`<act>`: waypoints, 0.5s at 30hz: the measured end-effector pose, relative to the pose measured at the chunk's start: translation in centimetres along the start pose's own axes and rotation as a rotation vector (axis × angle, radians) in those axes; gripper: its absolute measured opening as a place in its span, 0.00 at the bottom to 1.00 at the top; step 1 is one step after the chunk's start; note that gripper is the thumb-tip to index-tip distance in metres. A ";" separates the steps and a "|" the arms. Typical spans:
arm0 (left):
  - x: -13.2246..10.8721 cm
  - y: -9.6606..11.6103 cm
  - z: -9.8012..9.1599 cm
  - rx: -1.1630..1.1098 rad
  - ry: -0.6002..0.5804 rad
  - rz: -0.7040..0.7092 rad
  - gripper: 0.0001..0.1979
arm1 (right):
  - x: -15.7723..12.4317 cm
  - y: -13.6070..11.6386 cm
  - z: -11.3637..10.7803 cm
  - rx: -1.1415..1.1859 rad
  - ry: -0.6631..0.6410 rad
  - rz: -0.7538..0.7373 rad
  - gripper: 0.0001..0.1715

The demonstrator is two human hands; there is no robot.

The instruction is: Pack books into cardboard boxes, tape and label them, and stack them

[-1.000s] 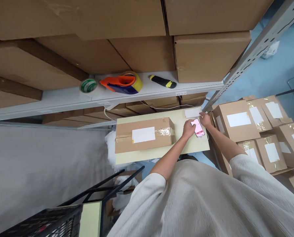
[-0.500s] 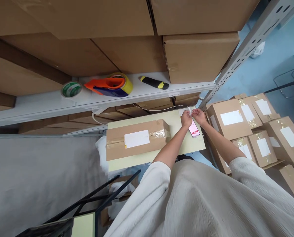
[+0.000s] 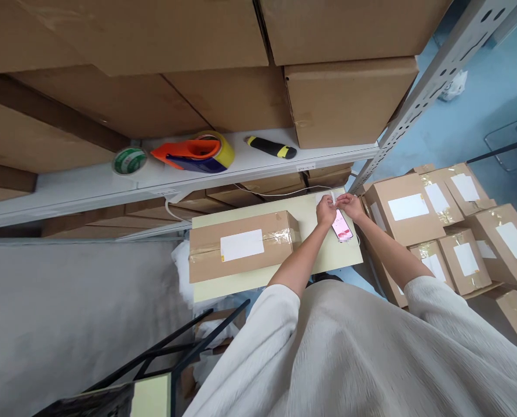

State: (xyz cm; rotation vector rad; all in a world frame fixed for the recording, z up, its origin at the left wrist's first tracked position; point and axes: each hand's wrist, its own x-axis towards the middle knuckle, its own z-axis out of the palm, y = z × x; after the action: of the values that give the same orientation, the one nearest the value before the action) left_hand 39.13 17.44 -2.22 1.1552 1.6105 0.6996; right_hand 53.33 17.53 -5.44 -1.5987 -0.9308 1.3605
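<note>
A phone (image 3: 342,226) with a lit pink screen lies on the pale yellow tabletop (image 3: 328,258), just below both hands. My left hand (image 3: 326,209) is closed around a small white item (image 3: 333,197) whose end sticks up between the fingers; what it is cannot be made out. Close against it, my right hand (image 3: 349,205) has its fingertips pinched together at the same spot, and what they hold is too small to name. To the left, a long taped cardboard box (image 3: 206,240) with a blank white label (image 3: 241,245) rests on the table.
Above the table, a grey shelf (image 3: 154,182) carries a green-and-white tape roll (image 3: 129,161), an orange tape dispenser (image 3: 189,152), a black-and-yellow cutter (image 3: 270,147) and large cartons. Labelled boxes (image 3: 408,207) are stacked at the right. A white cable (image 3: 280,193) runs behind the table.
The view has shifted slightly. Both hands remain together above the phone, with only small finger movements, and the picture on the phone's screen looks different.
</note>
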 end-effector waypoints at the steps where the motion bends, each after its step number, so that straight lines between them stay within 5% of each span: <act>1: 0.0 0.0 -0.1 0.004 -0.002 -0.001 0.18 | 0.0 0.0 0.0 0.000 -0.002 0.002 0.19; 9: 0.0 0.3 -0.7 -0.002 0.012 -0.072 0.18 | 0.1 0.5 0.4 -0.092 -0.003 -0.045 0.20; 14: -0.1 0.6 -1.7 0.077 0.057 -0.011 0.17 | -0.1 0.1 0.3 -0.384 0.047 -0.243 0.01; 15: -0.1 0.7 -2.0 0.102 0.064 0.005 0.17 | -0.2 0.0 0.2 -0.469 0.048 -0.273 0.05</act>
State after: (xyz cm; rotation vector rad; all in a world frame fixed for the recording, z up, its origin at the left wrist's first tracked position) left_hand 37.49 17.82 -0.95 1.2215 1.7141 0.6705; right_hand 53.08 17.36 -5.37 -1.7510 -1.4572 0.9541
